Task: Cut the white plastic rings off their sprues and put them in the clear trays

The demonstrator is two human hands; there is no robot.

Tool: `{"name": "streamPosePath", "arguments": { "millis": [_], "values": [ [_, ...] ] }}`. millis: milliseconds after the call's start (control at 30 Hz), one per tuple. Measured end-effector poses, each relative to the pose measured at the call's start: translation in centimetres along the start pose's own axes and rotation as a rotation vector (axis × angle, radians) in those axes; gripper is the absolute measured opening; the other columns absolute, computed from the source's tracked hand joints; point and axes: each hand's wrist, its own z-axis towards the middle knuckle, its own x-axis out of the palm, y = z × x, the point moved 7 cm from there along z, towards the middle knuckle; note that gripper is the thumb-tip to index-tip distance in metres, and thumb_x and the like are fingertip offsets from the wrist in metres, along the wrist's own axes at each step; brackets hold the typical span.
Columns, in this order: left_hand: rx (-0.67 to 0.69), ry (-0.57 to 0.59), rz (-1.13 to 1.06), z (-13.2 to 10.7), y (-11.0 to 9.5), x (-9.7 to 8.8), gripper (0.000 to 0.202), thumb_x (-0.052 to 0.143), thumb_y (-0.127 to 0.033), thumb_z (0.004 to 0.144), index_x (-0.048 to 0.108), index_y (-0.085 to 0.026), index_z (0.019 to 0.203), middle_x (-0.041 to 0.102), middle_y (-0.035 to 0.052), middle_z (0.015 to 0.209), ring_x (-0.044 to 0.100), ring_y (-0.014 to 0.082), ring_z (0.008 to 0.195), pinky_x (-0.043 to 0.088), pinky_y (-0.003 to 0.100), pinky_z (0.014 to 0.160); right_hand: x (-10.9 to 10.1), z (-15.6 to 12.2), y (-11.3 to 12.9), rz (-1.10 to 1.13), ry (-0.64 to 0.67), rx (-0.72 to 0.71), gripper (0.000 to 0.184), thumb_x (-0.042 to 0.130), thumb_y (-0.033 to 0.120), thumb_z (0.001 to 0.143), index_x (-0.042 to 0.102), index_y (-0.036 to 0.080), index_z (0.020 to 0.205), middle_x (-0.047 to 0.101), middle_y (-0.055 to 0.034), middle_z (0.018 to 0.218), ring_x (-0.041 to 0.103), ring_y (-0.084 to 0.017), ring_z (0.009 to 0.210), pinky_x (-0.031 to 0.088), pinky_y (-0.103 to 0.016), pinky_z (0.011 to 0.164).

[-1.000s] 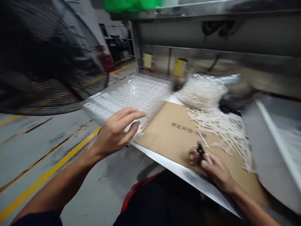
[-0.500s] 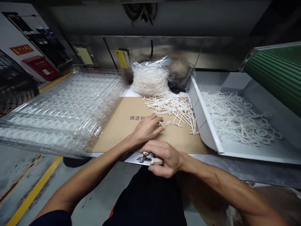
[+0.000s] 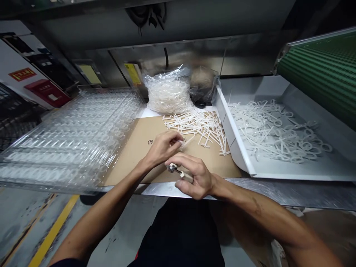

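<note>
**Head-cam check: small tool in one hand, plastic stick in the other**

Only the head cam to go on here, looking down at my bench. My left hand (image 3: 162,148) has its fingertips pinched together on a thin white plastic stick (image 3: 187,142). My right hand (image 3: 194,176) is curled shut around a small metal-tipped tool (image 3: 178,171) with a pale handle, though my fingers hide most of it, so I can't say exactly what it is. The two hands are close together but I can't tell if they're touching, and both are over the front of a cardboard sheet (image 3: 130,155).

Just past them, a loose heap of white plastic sticks (image 3: 200,128) lies on the cardboard, and there are plenty of them. To the right, a white tray (image 3: 236,148) holds a tangle of white ring-ended plastic pieces (image 3: 278,137). Behind the heap sits a clear plastic bag (image 3: 167,94) packed with more white pieces. On my left is a big stack of clear moulded trays (image 3: 72,141).

So as far as I can see, lots of pieces are sitting in each spot, and the loose heap is far from gone.
</note>
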Motion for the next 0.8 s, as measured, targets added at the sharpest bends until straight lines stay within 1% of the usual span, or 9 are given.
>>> {"name": "streamPosePath", "arguments": {
  "millis": [67, 167, 233, 333, 467, 533, 600, 700, 800],
  "values": [
    [-0.029, -0.062, -0.015, -2.5, 1.4, -1.2, 0.015, 0.054, -0.024, 0.097, 0.067, -0.017, 0.1, 0.071, 0.0051, 0.094, 0.066, 0.0155, 0.081, 0.052, 0.027, 0.074, 0.0, 0.0, -0.1, 0.005, -0.006, 0.015, 0.035, 0.059, 0.025, 0.09, 0.059, 0.015, 0.124, 0.07, -0.0136, 0.106, 0.068, -0.025, 0.095, 0.059, -0.04, 0.087],
    [-0.053, -0.083, -0.003, -5.7, 3.2, -2.0, 0.016, 0.054, -0.024, 0.099, 0.068, -0.017, 0.099, 0.072, 0.0046, 0.094, 0.067, 0.0163, 0.085, 0.052, 0.028, 0.077, 0.3, 0.0, -0.4, 0.015, 0.008, 0.029, 0.034, 0.059, 0.023, 0.089, 0.06, 0.016, 0.123, 0.071, -0.0127, 0.105, 0.068, -0.024, 0.093, 0.059, -0.04, 0.087],
    [-0.047, -0.069, 0.016, -7.1, 4.0, -2.1, 0.015, 0.055, -0.024, 0.1, 0.069, -0.018, 0.098, 0.072, 0.0044, 0.094, 0.067, 0.017, 0.088, 0.052, 0.029, 0.08, 0.5, -0.1, -0.7, 0.018, 0.019, 0.045, 0.034, 0.06, 0.022, 0.089, 0.06, 0.016, 0.122, 0.07, -0.012, 0.103, 0.068, -0.024, 0.09, 0.059, -0.04, 0.085],
    [-0.019, -0.039, 0.032, -8.3, 4.7, -2.3, 0.017, 0.054, -0.026, 0.102, 0.069, -0.018, 0.102, 0.071, 0.0065, 0.1, 0.067, 0.0181, 0.095, 0.053, 0.031, 0.087, 0.6, -0.3, -1.2, 0.016, 0.033, 0.081, 0.034, 0.06, 0.023, 0.089, 0.061, 0.016, 0.123, 0.069, -0.0112, 0.099, 0.068, -0.024, 0.089, 0.058, -0.04, 0.082],
    [0.013, -0.003, 0.082, -9.3, 4.8, -2.2, 0.025, 0.055, -0.027, 0.103, 0.068, -0.02, 0.123, 0.07, 0.0095, 0.118, 0.065, 0.0219, 0.11, 0.051, 0.038, 0.1, 0.4, -0.4, -1.9, 0.007, 0.044, 0.145, 0.033, 0.059, 0.024, 0.092, 0.06, 0.016, 0.123, 0.069, -0.0104, 0.099, 0.067, -0.024, 0.088, 0.058, -0.041, 0.081],
    [0.044, 0.006, 0.143, -9.8, 4.6, -2.0, 0.027, 0.057, -0.028, 0.103, 0.067, -0.021, 0.128, 0.069, 0.01, 0.12, 0.065, 0.0231, 0.112, 0.051, 0.041, 0.102, 0.3, -0.5, -2.1, 0.002, 0.043, 0.178, 0.032, 0.058, 0.024, 0.093, 0.06, 0.017, 0.124, 0.068, -0.0096, 0.098, 0.067, -0.023, 0.087, 0.057, -0.04, 0.08],
    [0.074, -0.021, 0.179, -10.3, 4.4, -1.9, 0.024, 0.056, -0.027, 0.104, 0.068, -0.021, 0.124, 0.07, 0.0095, 0.116, 0.065, 0.0222, 0.107, 0.052, 0.04, 0.098, 0.3, -0.6, -2.4, -0.003, 0.046, 0.206, 0.032, 0.058, 0.024, 0.093, 0.061, 0.017, 0.124, 0.068, -0.0088, 0.097, 0.066, -0.023, 0.086, 0.057, -0.04, 0.079],
    [0.103, -0.103, 0.174, -11.0, 3.9, -1.8, 0.018, 0.056, -0.024, 0.104, 0.069, -0.02, 0.116, 0.07, 0.0078, 0.108, 0.065, 0.0197, 0.099, 0.054, 0.037, 0.092, 0.3, -0.7, -2.6, -0.012, 0.052, 0.234, 0.031, 0.058, 0.024, 0.092, 0.061, 0.017, 0.123, 0.068, -0.0086, 0.097, 0.066, -0.023, 0.085, 0.056, -0.04, 0.078],
    [0.133, -0.14, 0.21, -11.8, 3.1, -1.7, 0.016, 0.059, -0.021, 0.102, 0.069, -0.021, 0.114, 0.07, 0.0073, 0.108, 0.065, 0.0194, 0.099, 0.053, 0.036, 0.09, 0.3, -0.7, -2.9, -0.025, 0.053, 0.251, 0.032, 0.059, 0.024, 0.092, 0.061, 0.017, 0.123, 0.069, -0.0086, 0.097, 0.066, -0.023, 0.085, 0.056, -0.04, 0.079]
  ]
}}
